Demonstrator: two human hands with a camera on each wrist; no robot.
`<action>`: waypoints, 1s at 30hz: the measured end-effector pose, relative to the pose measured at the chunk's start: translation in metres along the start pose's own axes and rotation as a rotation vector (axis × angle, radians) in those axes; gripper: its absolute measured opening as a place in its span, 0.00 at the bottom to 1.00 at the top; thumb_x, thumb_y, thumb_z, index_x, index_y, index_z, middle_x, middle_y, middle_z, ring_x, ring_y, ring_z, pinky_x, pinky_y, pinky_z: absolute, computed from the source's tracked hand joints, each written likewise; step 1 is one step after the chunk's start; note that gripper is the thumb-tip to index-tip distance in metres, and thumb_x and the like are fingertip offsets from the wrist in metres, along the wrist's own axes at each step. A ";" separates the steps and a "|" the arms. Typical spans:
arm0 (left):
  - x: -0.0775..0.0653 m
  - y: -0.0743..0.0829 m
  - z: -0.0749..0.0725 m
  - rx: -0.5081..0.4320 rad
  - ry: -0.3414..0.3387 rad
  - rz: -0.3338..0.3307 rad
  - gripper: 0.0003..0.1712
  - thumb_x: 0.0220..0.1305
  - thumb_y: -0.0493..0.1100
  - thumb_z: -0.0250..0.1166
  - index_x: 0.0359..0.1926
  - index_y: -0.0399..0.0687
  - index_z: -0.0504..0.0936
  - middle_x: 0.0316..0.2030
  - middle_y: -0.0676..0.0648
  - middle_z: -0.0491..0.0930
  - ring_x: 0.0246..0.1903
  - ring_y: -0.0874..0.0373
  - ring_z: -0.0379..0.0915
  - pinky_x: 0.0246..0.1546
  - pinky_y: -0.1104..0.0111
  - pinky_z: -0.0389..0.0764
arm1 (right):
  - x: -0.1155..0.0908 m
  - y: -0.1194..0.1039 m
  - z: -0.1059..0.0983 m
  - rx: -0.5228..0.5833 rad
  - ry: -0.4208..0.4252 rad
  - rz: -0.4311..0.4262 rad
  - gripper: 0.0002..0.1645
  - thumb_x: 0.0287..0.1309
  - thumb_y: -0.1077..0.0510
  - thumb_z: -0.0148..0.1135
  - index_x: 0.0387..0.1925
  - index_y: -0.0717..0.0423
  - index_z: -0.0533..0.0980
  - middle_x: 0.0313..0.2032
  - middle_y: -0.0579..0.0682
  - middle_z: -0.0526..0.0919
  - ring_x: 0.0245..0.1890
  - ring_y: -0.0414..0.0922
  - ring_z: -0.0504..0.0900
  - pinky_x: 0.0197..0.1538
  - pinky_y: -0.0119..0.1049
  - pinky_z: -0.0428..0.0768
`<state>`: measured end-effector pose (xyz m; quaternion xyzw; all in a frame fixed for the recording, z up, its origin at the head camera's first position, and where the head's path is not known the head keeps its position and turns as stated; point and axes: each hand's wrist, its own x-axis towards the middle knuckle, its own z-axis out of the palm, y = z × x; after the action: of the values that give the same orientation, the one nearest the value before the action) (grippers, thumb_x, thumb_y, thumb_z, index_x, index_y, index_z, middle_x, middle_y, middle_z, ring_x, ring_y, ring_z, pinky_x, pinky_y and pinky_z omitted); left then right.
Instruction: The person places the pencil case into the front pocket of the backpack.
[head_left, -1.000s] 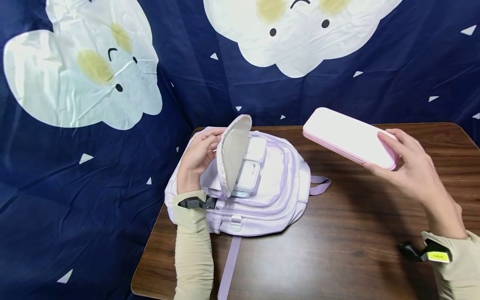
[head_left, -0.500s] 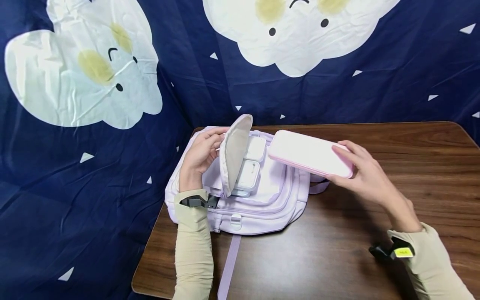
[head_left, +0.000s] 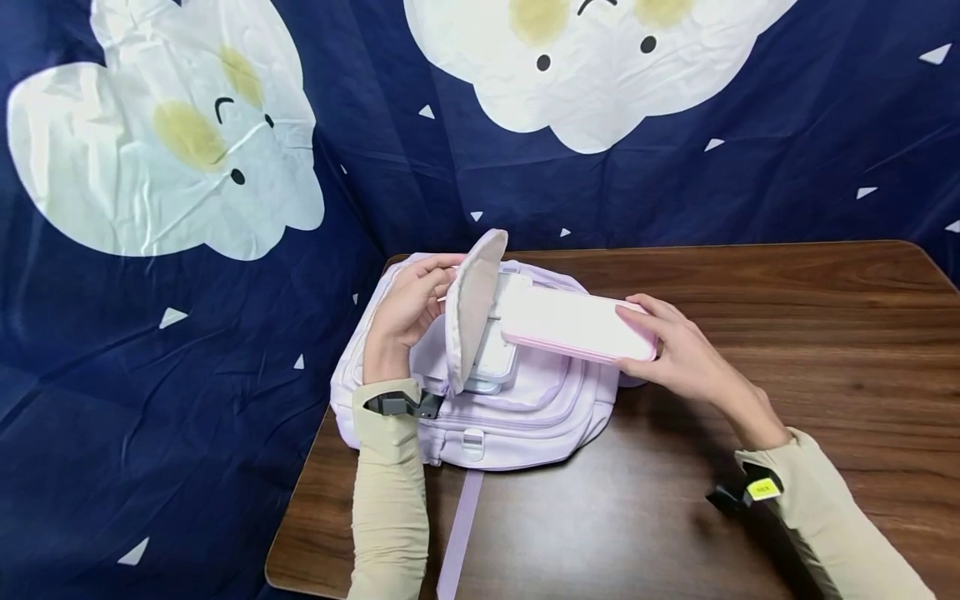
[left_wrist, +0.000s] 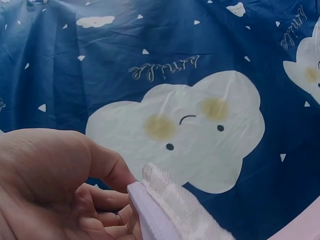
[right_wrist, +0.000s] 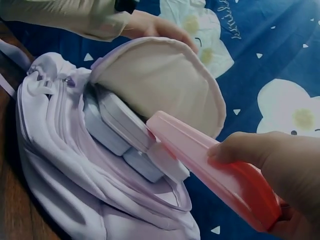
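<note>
A lilac backpack (head_left: pixel 536 437) lies on the table with its front pocket unzipped. My left hand (head_left: pixel 405 321) holds the pocket flap (head_left: pixel 475 312) up on edge; the left wrist view shows fingers at the edge of the lilac flap (left_wrist: pixel 155 212). Inside the pocket sit several small pale boxes (right_wrist: pixel 120 117), partly covered in the head view. My right hand (head_left: pixel 686 358) grips one end of a long, flat pink case (head_left: pixel 573 325) with rounded corners. Its far end overlaps the boxes, close to the flap's inner side. In the right wrist view the thumb presses on the pink case (right_wrist: pixel 200 155).
A brown wooden table (head_left: pixel 825 333) extends to the right of the backpack. One lilac strap (head_left: pixel 459 533) trails toward the near table edge. Behind and to the left hangs a dark blue curtain (head_left: pixel 390 167) printed with white clouds.
My right hand has brought the pink case leftward and down, from above the right of the table to over the pocket. The left hand keeps the flap raised, almost unmoved.
</note>
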<state>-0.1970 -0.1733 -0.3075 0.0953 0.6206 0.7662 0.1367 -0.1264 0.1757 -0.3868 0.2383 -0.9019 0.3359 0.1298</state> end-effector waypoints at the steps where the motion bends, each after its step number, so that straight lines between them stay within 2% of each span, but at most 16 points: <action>1: 0.000 0.000 0.002 0.009 -0.007 0.001 0.13 0.68 0.30 0.47 0.50 0.37 0.73 0.33 0.52 0.80 0.30 0.66 0.77 0.28 0.75 0.78 | 0.002 0.000 0.001 -0.002 -0.004 -0.009 0.42 0.41 0.51 0.76 0.59 0.61 0.73 0.59 0.60 0.71 0.58 0.57 0.68 0.56 0.54 0.67; 5: 0.002 0.003 0.012 0.072 -0.029 0.011 0.13 0.68 0.31 0.48 0.50 0.36 0.74 0.33 0.51 0.77 0.29 0.66 0.72 0.29 0.75 0.78 | 0.013 -0.003 0.005 -0.006 -0.024 -0.045 0.41 0.41 0.51 0.75 0.58 0.63 0.73 0.58 0.59 0.72 0.56 0.56 0.69 0.56 0.52 0.68; 8: 0.002 0.005 0.019 0.113 -0.025 0.017 0.14 0.67 0.32 0.49 0.51 0.33 0.73 0.37 0.48 0.77 0.31 0.64 0.74 0.30 0.74 0.79 | 0.022 -0.007 0.009 0.000 -0.053 -0.062 0.41 0.42 0.50 0.75 0.59 0.63 0.73 0.58 0.60 0.72 0.56 0.57 0.69 0.57 0.51 0.67; 13: 0.002 0.006 0.033 0.175 -0.031 0.023 0.16 0.66 0.31 0.48 0.54 0.29 0.71 0.36 0.50 0.75 0.31 0.64 0.72 0.28 0.76 0.75 | 0.038 -0.017 0.017 0.000 -0.088 -0.056 0.42 0.43 0.50 0.74 0.60 0.64 0.72 0.59 0.61 0.71 0.58 0.58 0.68 0.59 0.53 0.66; 19: 0.006 0.002 0.050 0.220 -0.061 0.016 0.18 0.66 0.31 0.47 0.55 0.28 0.70 0.35 0.50 0.73 0.30 0.63 0.70 0.27 0.76 0.74 | 0.063 -0.033 0.050 0.009 -0.109 -0.026 0.44 0.45 0.46 0.71 0.62 0.62 0.70 0.64 0.64 0.67 0.63 0.60 0.64 0.64 0.55 0.63; 23: 0.007 -0.001 0.051 0.207 -0.047 0.014 0.19 0.66 0.31 0.48 0.56 0.28 0.70 0.36 0.49 0.74 0.31 0.63 0.72 0.28 0.76 0.76 | 0.076 -0.035 0.072 0.065 -0.079 -0.049 0.45 0.47 0.46 0.70 0.64 0.62 0.68 0.65 0.63 0.65 0.66 0.59 0.61 0.67 0.54 0.60; 25: 0.007 -0.001 0.048 0.185 -0.027 0.018 0.18 0.67 0.32 0.48 0.56 0.27 0.70 0.36 0.49 0.74 0.31 0.64 0.72 0.28 0.76 0.76 | 0.075 -0.033 0.077 0.090 -0.050 -0.036 0.46 0.46 0.46 0.71 0.64 0.63 0.67 0.67 0.63 0.63 0.68 0.59 0.59 0.68 0.54 0.59; 30: 0.007 -0.001 0.039 0.147 0.023 0.027 0.19 0.66 0.31 0.49 0.55 0.26 0.71 0.35 0.51 0.75 0.29 0.67 0.70 0.27 0.79 0.73 | 0.059 -0.028 0.071 0.108 -0.015 0.087 0.49 0.52 0.45 0.68 0.67 0.66 0.61 0.70 0.62 0.59 0.71 0.59 0.55 0.71 0.54 0.55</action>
<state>-0.1915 -0.1342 -0.3006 0.1048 0.6755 0.7213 0.1119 -0.1673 0.0894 -0.4004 0.2081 -0.8931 0.3874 0.0952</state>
